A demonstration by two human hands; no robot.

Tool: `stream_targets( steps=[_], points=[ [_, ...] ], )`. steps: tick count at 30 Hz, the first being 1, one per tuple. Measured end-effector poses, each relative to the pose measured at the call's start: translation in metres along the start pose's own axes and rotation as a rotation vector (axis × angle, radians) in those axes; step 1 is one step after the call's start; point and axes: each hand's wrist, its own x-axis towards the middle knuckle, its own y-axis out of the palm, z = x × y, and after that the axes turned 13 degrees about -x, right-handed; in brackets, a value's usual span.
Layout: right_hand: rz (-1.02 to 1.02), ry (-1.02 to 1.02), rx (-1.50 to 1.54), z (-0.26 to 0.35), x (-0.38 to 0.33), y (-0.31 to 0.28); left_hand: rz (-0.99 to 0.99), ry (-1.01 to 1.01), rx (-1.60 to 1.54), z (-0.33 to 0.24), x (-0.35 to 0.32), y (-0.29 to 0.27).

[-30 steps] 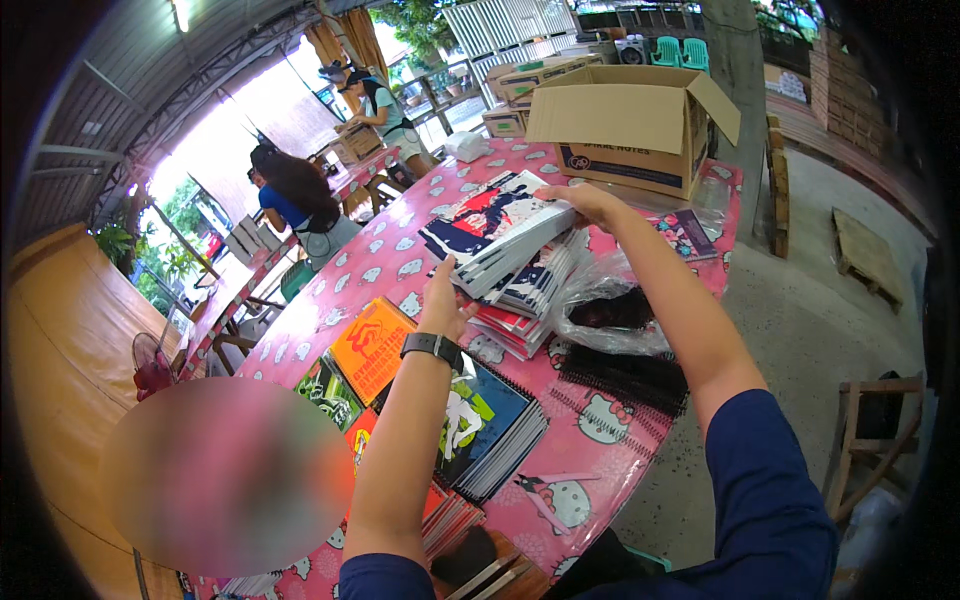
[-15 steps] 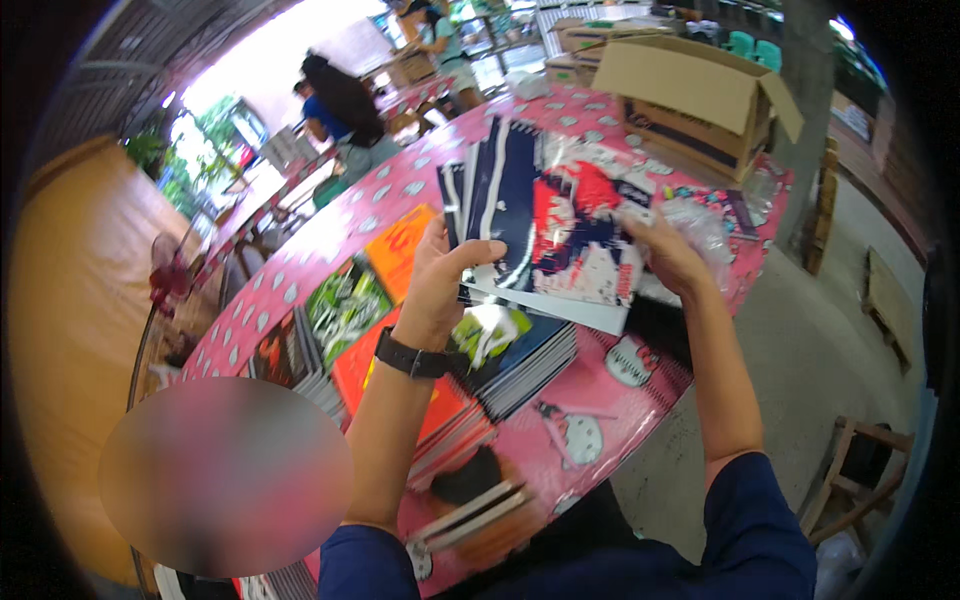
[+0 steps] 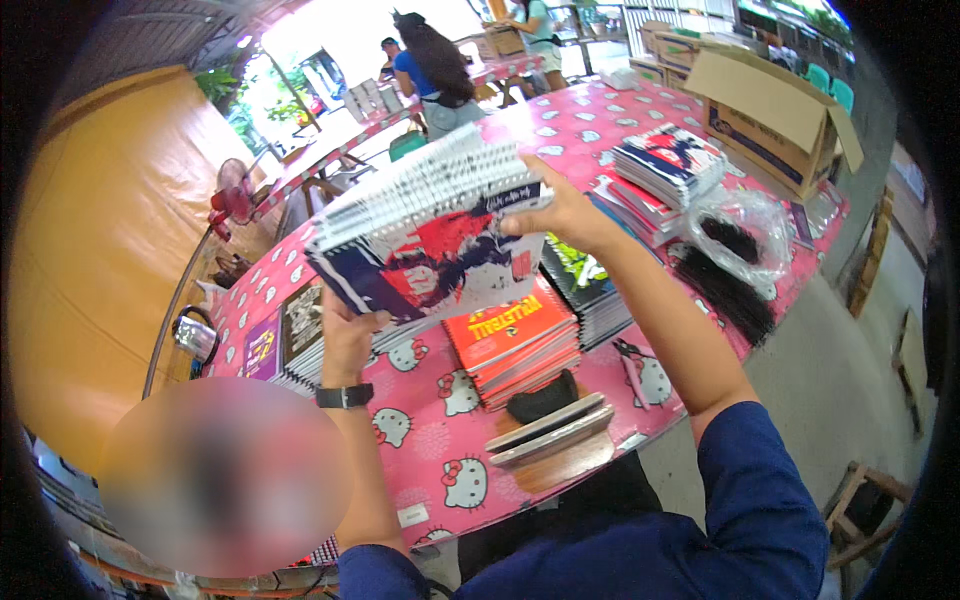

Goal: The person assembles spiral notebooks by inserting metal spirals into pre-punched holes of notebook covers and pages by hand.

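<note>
A bundle of spiral notebooks (image 3: 430, 262) with navy, red and white covers is held tilted above the pink table by both my hands. My left hand (image 3: 348, 337) grips its lower left corner, thumb over the front cover. At its upper right end my right hand (image 3: 563, 212) is closed round the edge, thumb on the cover. Below the bundle lies a stack of orange-red notebooks (image 3: 512, 328). Beside it, partly behind my right forearm, sits a stack with green and dark blue covers (image 3: 590, 285). Similar navy-and-red notebooks (image 3: 672, 160) are piled farther right.
A wooden block stand (image 3: 555, 445) with a black piece lies at the near edge, beside pink-handled pliers (image 3: 633, 372). Black spiral strands (image 3: 735, 305) and a clear plastic bag (image 3: 755, 232) lie right. An open cardboard box (image 3: 765, 125) stands far right. People work beyond the table.
The fanned notebooks in my hands have moved left and are now a thicker, tilted bundle with spirals upward. My view has shifted, showing the notebook pile on the right.
</note>
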Motion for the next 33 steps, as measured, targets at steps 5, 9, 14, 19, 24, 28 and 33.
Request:
stream_targets(
  steps=[5,9,14,19,24,28,33],
  points=[
    [0.034,0.083,-0.139,-0.038,0.002,0.017,-0.159,-0.166,-0.045,0.036,-0.021,-0.017],
    [0.003,0.186,-0.104,-0.029,-0.008,0.061,-0.218,0.091,-0.212,0.042,-0.029,-0.008],
    [0.068,0.365,0.045,-0.057,-0.014,0.043,-0.229,0.096,-0.038,0.057,-0.014,0.011],
    [0.144,0.254,-0.078,-0.037,-0.003,0.068,-0.346,0.136,-0.129,0.044,-0.031,-0.007],
    [0.291,-0.066,-0.274,-0.042,0.052,0.139,-0.448,0.107,-0.012,-0.016,-0.065,-0.087],
    [0.389,-0.116,-0.464,-0.061,0.068,0.176,-0.475,0.045,0.01,-0.005,-0.094,-0.144],
    [0.579,0.031,-0.913,-0.073,0.07,0.183,-0.581,-0.065,0.04,0.06,-0.116,-0.166]
  ],
)
